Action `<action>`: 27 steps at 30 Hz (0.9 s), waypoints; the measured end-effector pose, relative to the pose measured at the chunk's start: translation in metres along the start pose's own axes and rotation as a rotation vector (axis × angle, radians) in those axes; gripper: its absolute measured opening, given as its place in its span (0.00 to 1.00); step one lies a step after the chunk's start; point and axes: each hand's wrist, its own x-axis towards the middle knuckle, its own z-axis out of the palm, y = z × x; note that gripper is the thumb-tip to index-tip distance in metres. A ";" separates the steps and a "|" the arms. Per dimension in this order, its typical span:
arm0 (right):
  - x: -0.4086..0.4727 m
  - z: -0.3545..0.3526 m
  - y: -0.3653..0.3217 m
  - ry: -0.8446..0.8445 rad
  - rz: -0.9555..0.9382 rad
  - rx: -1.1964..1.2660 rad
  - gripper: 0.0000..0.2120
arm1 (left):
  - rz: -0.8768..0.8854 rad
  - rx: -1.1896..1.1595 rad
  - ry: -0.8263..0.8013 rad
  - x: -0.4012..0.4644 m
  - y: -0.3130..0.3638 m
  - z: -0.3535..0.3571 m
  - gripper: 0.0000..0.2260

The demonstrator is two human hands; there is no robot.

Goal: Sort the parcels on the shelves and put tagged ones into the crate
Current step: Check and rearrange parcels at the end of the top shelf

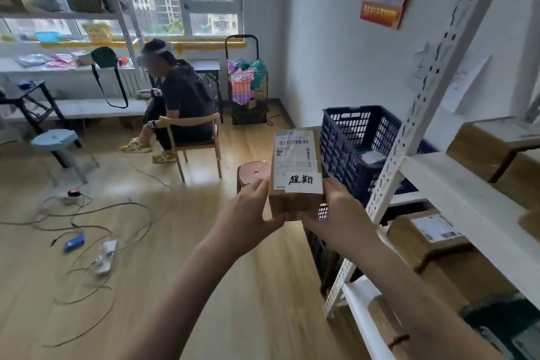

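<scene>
Now both hands clamped on one cardboard parcel (295, 175): left hand (248, 213) grips left side, right hand (336, 213) grips right side, held in air just short of blue crate (359, 140). White handwritten tag (302, 181) stuck below shipping label, so parcel belongs in crate. Crate seems to hold one item already. More boxes wait on white shelves (467, 199). Shelf upright (409, 137) crosses crate front; round stool (252, 174) below parcel; cables (87, 228) on floor.

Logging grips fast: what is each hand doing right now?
Left hand: holding the tagged cardboard parcel, left side.
Right hand: holding the same parcel, right side.
</scene>
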 end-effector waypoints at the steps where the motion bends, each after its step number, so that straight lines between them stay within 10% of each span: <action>1: 0.028 0.003 0.008 -0.007 0.015 0.000 0.23 | -0.001 -0.006 -0.006 0.028 -0.013 0.005 0.33; 17: 0.415 0.046 0.138 0.172 0.249 0.030 0.30 | 0.209 -0.103 -0.201 0.462 -0.181 0.084 0.32; 27: 0.536 0.006 0.251 0.355 0.551 -0.056 0.31 | 0.504 -0.147 -0.416 0.687 -0.158 0.178 0.35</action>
